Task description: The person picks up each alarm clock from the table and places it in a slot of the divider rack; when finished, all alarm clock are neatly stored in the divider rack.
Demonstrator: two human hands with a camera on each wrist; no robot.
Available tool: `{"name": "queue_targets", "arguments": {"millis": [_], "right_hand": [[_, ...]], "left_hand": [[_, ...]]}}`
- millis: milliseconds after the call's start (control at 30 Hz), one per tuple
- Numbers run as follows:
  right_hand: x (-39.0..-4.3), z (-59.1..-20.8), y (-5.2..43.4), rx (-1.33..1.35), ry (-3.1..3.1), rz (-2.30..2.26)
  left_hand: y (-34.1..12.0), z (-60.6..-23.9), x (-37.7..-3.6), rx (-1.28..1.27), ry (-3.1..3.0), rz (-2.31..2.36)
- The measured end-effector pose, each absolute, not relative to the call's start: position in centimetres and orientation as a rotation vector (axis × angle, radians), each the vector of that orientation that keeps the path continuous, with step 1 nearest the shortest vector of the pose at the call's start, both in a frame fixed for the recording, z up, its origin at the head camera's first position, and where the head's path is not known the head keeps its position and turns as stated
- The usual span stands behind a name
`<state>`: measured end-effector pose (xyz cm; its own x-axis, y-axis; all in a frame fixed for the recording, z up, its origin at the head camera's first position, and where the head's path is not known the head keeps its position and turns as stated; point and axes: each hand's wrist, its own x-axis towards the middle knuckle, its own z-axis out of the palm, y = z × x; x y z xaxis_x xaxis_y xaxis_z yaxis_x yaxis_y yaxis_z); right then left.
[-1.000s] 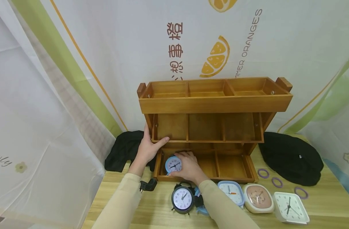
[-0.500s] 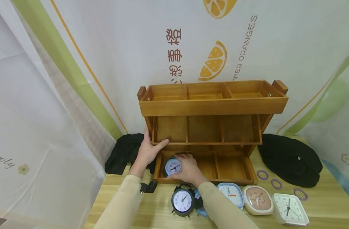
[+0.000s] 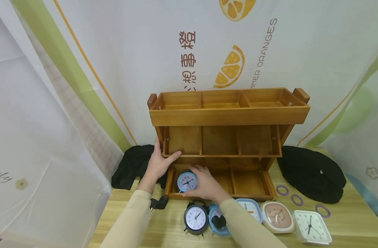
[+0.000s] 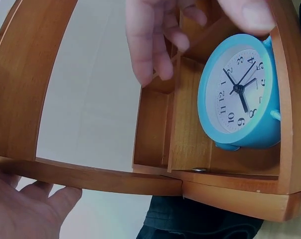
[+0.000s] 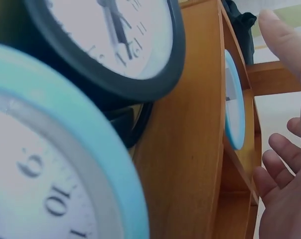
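Note:
A tiered wooden box (image 3: 229, 116) stands with its compartments spread apart. In the bottom tier's left compartment leans a light-blue round alarm clock (image 3: 187, 181), its dial facing up. Just right of it is my right hand (image 3: 206, 184); the left wrist view shows this hand (image 4: 155, 35) with its fingers off the clock (image 4: 240, 94). My left hand (image 3: 158, 163) grips the box's left side, thumb across the middle tier's front and fingers along the outside. In the left wrist view those fingers (image 4: 38, 201) press against a side strut.
Before the box stand a black twin-bell clock (image 3: 196, 217), another blue round clock (image 3: 216, 220), a blue square clock (image 3: 250, 208), a cream clock (image 3: 277, 217) and a white square clock (image 3: 312, 227). Purple rings (image 3: 297, 199) and black cloths (image 3: 311, 174) (image 3: 131, 167) lie beside the box.
My right hand has let go of the blue clock and drawn slightly right, showing more of its dial. More of the table's blue round clock shows. My left hand stays on the box.

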<state>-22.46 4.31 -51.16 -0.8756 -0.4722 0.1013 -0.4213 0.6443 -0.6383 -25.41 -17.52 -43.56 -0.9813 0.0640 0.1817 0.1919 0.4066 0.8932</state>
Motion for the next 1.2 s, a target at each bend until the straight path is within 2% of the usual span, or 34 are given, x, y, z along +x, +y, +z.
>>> {"name": "queue_targets", "arguments": {"millis": [400,1200], "right_hand": [[-20.1,-50.9,5.5,-0.769,2.752,-1.001],[-14.5,-51.9,6.7,-0.986,2.681,-0.903]], "left_hand": [[-17.5,-43.4,-25.4,-0.241,-2.525,-1.622],[-17.6,-43.3,-25.3,-0.238,-2.551,-1.599]]}}
